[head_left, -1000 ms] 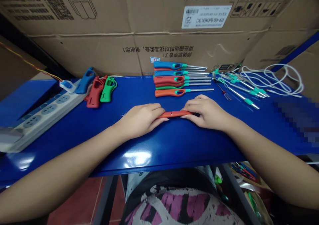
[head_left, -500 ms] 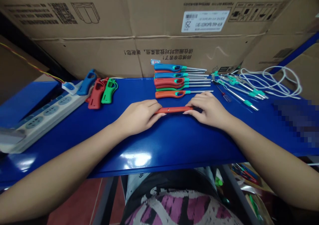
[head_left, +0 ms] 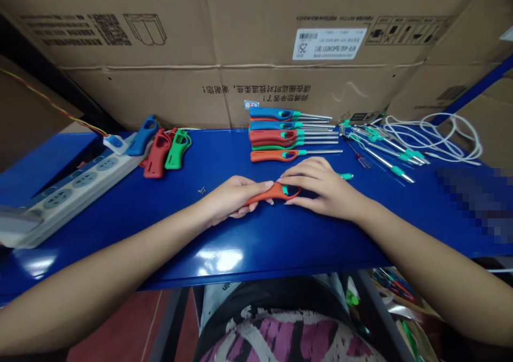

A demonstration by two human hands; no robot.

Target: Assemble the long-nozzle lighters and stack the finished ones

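Backed by cardboard, open toward the front edge of a glossy blue table; clasping an orange handle above it in left hand, pinching its looped end with right hand

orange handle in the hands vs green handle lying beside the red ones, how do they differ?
Support: the orange handle is in the left hand, with the right hand at its loop end; the green handle lies on the table.
Pose: the orange handle's loop end points right; the green handle's points away from the person.
Loop: the orange handle shows a teal piece there; none is visible in the green handle's.
Shared: both have a loop at one end.
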